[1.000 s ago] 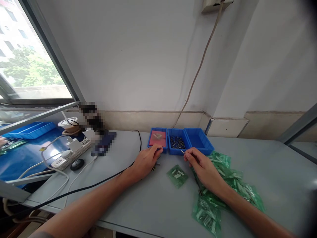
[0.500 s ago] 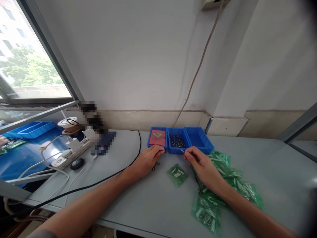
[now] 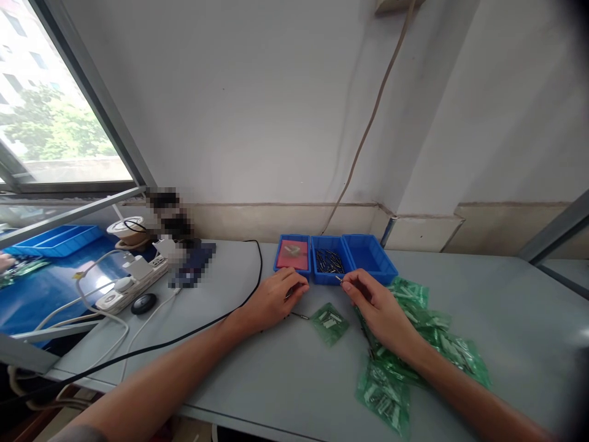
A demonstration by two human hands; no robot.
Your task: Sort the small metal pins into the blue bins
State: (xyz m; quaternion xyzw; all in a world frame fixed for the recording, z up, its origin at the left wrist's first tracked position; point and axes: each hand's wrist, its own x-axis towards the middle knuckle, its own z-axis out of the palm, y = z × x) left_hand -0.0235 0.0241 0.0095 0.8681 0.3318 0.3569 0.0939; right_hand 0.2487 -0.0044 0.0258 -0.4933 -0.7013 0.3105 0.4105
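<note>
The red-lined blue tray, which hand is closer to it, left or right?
Left. The left hand lies just in front of the red-lined tray; the right hand sits further right, before the middle tray.

Three trays (image 3: 370, 258) sit side by side behind both hands; packets (image 3: 414, 344) lie right.

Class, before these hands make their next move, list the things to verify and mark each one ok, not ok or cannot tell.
1. Right hand pinches a thin pin: ok.
2. Left hand grips a part: cannot tell.
3. Middle blue bin holds pins: ok.
4. Right-most blue bin holds parts: not ok, appears bare.
5. Single green bag lies flat between the hands: ok.
6. Loose pin lies on the table by the left hand: ok.
</note>
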